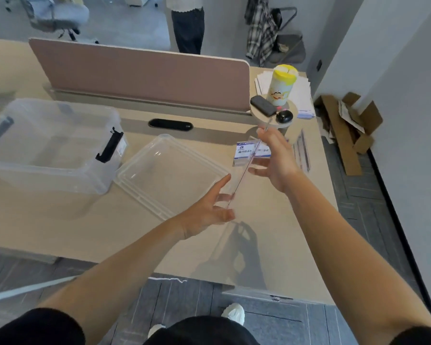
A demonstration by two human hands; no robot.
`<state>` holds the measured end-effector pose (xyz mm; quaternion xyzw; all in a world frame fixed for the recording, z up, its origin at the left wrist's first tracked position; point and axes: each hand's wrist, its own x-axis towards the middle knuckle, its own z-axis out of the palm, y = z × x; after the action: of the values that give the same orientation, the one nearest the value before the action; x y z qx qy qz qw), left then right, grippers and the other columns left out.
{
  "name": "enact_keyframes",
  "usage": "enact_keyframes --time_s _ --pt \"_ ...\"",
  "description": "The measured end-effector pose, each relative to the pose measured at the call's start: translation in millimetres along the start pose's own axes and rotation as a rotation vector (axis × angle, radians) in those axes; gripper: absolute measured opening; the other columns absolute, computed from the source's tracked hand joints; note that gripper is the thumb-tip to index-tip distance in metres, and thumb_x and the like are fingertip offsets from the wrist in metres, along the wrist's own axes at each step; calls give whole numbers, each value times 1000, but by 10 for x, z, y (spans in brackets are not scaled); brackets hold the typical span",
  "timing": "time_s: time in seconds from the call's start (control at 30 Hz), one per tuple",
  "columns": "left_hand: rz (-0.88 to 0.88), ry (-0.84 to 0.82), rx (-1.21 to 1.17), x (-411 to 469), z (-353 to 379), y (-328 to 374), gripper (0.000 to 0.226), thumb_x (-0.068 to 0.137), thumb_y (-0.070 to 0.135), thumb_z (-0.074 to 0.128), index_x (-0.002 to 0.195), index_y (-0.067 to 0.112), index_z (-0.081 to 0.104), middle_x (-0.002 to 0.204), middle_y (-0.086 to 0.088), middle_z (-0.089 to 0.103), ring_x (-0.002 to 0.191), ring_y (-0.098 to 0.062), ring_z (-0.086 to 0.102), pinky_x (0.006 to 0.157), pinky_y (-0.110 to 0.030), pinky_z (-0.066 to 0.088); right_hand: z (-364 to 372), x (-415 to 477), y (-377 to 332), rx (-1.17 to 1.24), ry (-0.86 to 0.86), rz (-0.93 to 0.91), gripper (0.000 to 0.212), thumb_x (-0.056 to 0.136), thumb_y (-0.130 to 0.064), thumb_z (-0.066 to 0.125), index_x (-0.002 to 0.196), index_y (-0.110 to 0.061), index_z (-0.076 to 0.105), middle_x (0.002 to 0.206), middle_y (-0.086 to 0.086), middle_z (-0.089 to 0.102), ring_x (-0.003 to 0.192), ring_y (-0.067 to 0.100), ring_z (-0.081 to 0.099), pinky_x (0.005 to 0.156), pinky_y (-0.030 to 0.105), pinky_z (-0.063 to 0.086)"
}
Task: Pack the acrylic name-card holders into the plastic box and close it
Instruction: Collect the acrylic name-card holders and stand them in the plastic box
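Observation:
Both my hands hold one clear acrylic name-card holder (pixel 244 170) edge-on above the desk; it shows as a thin dark line. My right hand (pixel 275 160) grips its far end and my left hand (pixel 209 207) its near end. More holders with blue-and-white cards (pixel 245 154) lie on the desk behind my right hand, partly hidden. The clear plastic box (pixel 47 145) with a black latch stands open at the left. Its transparent lid (pixel 169 173) lies flat on the desk beside it, just left of my hands.
A pink divider panel (pixel 139 75) runs along the desk's back. At the right rear, a round stand carries a yellow-capped canister (pixel 281 83), a black case (pixel 263 105) and a black mouse-like thing (pixel 284 117), with papers behind. A person stands beyond the divider. Cardboard lies on the floor right.

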<state>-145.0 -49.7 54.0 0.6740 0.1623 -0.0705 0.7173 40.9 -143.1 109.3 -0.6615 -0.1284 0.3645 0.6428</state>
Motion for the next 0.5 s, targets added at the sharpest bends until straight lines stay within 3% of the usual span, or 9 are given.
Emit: enact_keyframes --time_s 0.17,0.23,0.3,0.37,0.5 --pt "107 104 -71 -635 -539 -39 133 38 79 79 148 40 13 122 4 44 118 1 47 104 -27 35 929 -104 -115 -33 -102 -60 55 70 -57 69 122 -42 59 134 -4 53 94 30 62 73 42 56" --pt "155 153 -127 -909 -784 -84 121 45 68 83 145 40 20 115 1 44 117 -3 49 107 -31 31 1348 -155 -131 -47 -127 -83 50 80 -55 65 128 -42 56 130 -11 50 97 29 61 77 43 56" --pt "202 244 -175 -1161 -1028 -139 96 55 53 75 138 44 28 112 -2 41 110 -10 51 110 -34 30 1770 -204 -147 -69 -153 -92 54 87 -54 60 138 -40 49 124 -20 48 103 29 62 86 45 56" --pt "246 349 -214 -1402 -1257 -185 87 56 50 67 136 44 34 114 -6 42 103 -7 49 108 -36 32 2193 -255 -155 -98 -188 -89 55 86 -57 60 137 -42 49 123 -22 48 109 33 62 93 50 54" --pt "299 472 -233 -1812 -1665 -284 88 58 57 64 139 40 37 138 -15 39 119 -7 45 111 -41 31 2935 -332 -174 -130 -242 -59 53 78 -63 62 128 -49 51 124 -19 46 116 38 59 96 50 52"
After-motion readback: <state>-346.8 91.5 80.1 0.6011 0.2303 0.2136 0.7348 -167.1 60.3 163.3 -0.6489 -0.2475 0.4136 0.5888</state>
